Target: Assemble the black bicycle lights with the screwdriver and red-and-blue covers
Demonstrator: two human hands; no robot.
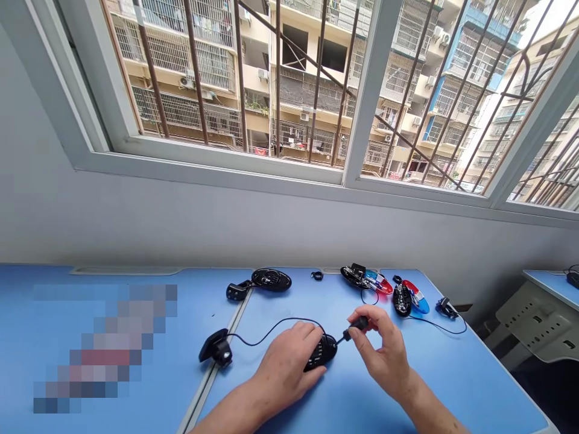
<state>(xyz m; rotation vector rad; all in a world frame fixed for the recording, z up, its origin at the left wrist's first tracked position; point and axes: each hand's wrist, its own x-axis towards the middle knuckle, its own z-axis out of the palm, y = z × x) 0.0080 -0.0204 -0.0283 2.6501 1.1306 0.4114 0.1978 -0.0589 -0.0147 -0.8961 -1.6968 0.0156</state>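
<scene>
My left hand (292, 357) is closed around a black oval casing (326, 352) with slots in its upper face, pressing it against the blue table. My fingers cover its left part. A thin cord runs left from it to a black clamp-like piece (217, 349). In my right hand (384, 346) is a small screwdriver (357, 326) with a black handle, pinched between thumb and fingers. Its shaft slants down to the left and the tip meets the right end of the casing. Whether a screw sits under the tip is too small to tell.
Along the back of the blue table (375, 398) lie another black oval unit (271, 279), a small black ring (317, 275), and two opened units (355, 275) (401, 299) with red and blue covers. A corded black piece (447, 308) lies far right. A seam crosses the tabletop.
</scene>
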